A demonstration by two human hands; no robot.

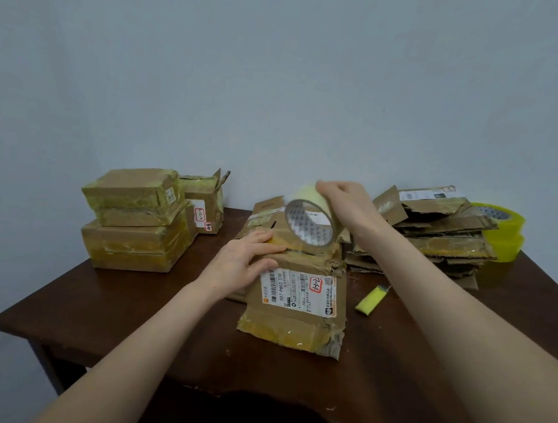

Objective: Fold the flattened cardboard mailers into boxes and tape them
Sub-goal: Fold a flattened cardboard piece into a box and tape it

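Pressing your left hand flat, fingers straight, on the top flaps of the worn brown cardboard box with the white shipping label at the centre of the frame holds the seam closed, as I judge it, while your right hand grips the pale translucent roll of packing tape from above and stands it on edge just behind that seam, placed to draw a strip across. The box lies on the dark brown wooden table. At the left of the frame a stack of taped brown boxes sits well apart; at the right a pile of flattened cardboard mailers lies behind your right forearm, with two stacked yellow tape rolls beyond it. The small yellow cutter lies just right of the box, below your right arm, so mind it when you pull the tape that way
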